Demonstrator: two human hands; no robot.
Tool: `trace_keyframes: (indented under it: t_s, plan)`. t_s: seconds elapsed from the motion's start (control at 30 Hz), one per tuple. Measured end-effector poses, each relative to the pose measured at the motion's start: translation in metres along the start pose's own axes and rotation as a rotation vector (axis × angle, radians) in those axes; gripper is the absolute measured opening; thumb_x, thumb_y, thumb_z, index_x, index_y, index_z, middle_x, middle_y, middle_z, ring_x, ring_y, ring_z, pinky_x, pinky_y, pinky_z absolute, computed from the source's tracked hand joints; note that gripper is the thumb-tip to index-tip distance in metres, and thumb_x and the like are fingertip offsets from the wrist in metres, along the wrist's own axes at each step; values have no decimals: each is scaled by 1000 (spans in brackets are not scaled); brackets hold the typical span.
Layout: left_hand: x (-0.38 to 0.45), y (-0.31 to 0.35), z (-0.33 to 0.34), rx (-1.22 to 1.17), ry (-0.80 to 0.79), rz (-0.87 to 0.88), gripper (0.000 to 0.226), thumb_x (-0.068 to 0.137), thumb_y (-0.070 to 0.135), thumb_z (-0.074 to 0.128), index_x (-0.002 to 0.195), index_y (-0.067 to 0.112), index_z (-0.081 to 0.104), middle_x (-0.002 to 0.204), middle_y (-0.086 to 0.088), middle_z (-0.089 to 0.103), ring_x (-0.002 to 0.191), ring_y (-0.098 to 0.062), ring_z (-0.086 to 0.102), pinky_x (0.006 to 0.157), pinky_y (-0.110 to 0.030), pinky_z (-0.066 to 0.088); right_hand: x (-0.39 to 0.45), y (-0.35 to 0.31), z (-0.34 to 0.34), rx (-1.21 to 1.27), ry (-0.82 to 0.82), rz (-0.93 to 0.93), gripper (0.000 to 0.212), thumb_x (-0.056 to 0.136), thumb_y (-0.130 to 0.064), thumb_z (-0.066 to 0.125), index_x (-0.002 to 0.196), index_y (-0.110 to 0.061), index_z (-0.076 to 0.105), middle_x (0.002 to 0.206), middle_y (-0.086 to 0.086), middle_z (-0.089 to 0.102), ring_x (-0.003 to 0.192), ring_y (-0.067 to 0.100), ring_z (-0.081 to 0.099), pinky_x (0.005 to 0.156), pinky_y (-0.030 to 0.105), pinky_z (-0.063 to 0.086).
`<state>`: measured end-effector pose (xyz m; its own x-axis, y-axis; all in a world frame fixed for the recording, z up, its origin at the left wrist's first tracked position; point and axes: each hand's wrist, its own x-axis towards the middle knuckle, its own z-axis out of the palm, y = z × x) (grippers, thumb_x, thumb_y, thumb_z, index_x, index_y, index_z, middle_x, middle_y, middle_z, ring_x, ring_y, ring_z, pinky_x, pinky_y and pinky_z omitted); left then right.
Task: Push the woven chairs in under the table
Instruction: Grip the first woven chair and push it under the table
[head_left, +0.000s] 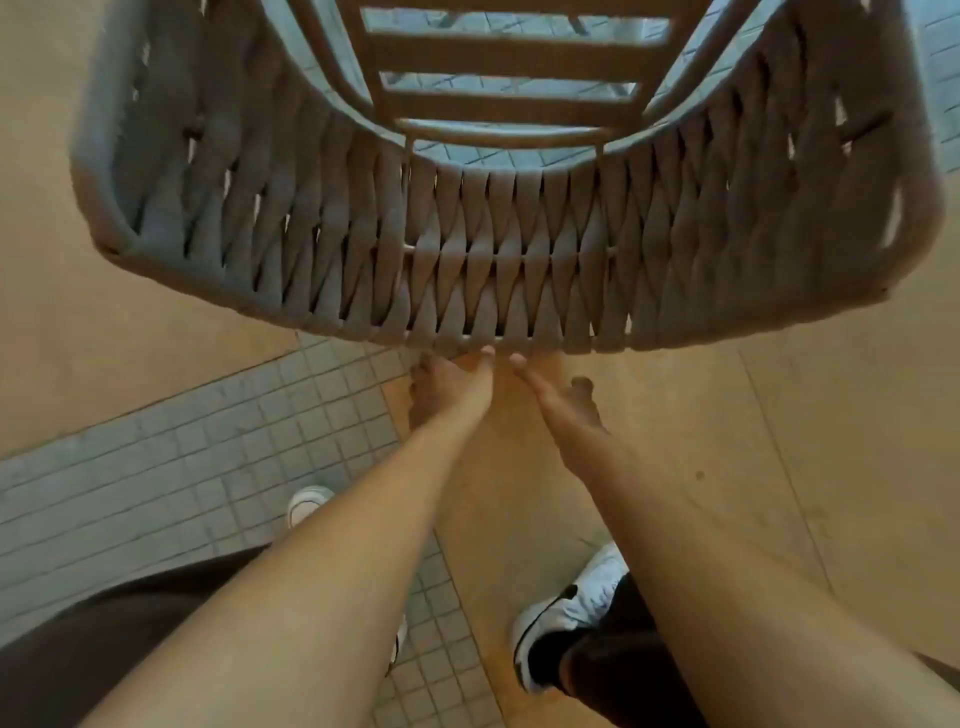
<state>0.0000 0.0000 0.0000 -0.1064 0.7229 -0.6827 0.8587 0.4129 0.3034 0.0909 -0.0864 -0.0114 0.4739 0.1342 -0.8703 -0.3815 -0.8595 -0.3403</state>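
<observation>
Woven chair (498, 249): grey straps in a twisted, braided weave along the curved back
Chair frame and seat slats (498, 93): tan-beige
Small floor tiles (197, 467): pale grey-blue squares in a grid with darker joints
Large floor slabs (779, 441): warm sandy orange-tan, one dark speck
Shoes (571, 603): white with black
Trousers (104, 639): dark brown-black

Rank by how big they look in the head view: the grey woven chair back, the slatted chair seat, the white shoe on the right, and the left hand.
1. Grey woven chair back, by far the largest.
2. Slatted chair seat.
3. White shoe on the right and left hand look about alike; the hand is nearer the camera, so no ranking between them.
</observation>
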Motion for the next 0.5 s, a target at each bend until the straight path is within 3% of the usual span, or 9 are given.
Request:
trace_keyframes:
  t_s: [0.1, 0.2, 0.33, 0.5]
  plan:
    - [36, -10, 25, -122, 5, -112, 89, 87, 61, 62, 152, 10, 30, 150, -14, 40, 135, -35, 41, 104, -45, 39, 35, 5, 19, 227, -53, 58, 137, 48, -83, 79, 156, -18, 26, 148, 8, 43, 133, 34, 46, 98, 50, 49]
    - [75, -18, 46, -301, 7, -221, 93, 84, 57, 69, 149, 4, 30, 147, -18, 40, 132, -37, 42, 101, -44, 40, 76, 9, 38, 526, -86, 27, 103, 64, -61, 88, 147, -17, 47, 131, -1, 57, 125, 27, 54, 87, 43, 52]
    - [124, -23, 64, -520, 111, -311, 97, 77, 52, 78, 147, 5, 29, 144, -16, 43, 128, -36, 47, 99, -42, 41, 131, 1, 60, 958, 24, -46, 88, 70, -29, 94, 144, -12, 49, 133, 9, 65, 120, 27, 63, 103, 48, 52]
    - [152, -28, 81, -925, 182, -332, 107, 68, 50, 87, 148, 10, 28, 138, -13, 55, 125, -33, 54, 102, -39, 42, 156, -10, 82, 1035, 155, -42, 94, 66, -33, 96, 144, -11, 48, 140, 10, 61, 124, 28, 60, 105, 48, 50]
